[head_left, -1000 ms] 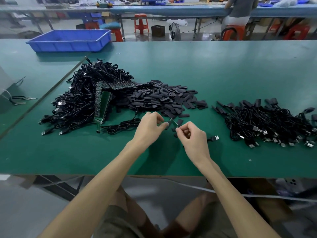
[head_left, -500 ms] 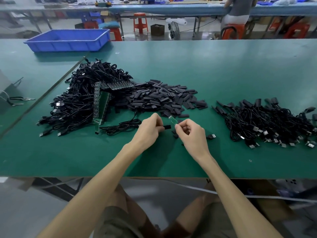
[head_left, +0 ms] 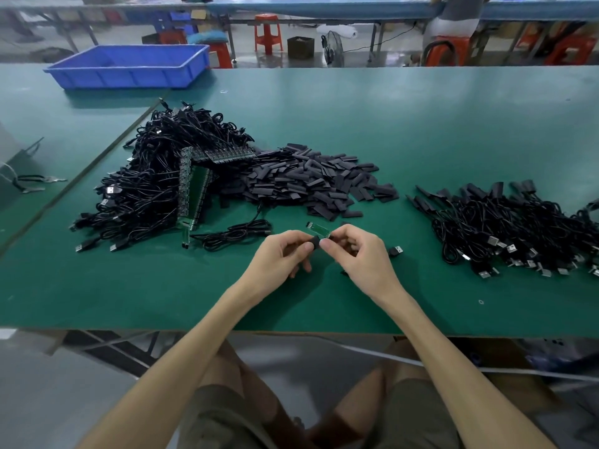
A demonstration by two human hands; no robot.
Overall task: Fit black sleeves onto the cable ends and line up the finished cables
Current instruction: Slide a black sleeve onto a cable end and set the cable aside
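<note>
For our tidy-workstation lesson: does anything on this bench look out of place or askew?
Green circuit-board strips lean askew, half buried in the left cable heap. One sleeve lies apart from the sleeve pile, on its near side. A small pale ring lies alone on the mat near its front edge.

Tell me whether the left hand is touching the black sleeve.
Touching. Head view: left hand pinches the black sleeve at its fingertips; right hand holds the green board.

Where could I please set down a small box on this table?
Bare green table lies beyond the sleeve pile and along the near edge left of the left hand. Crowded from cable heap to finished cables.
</note>
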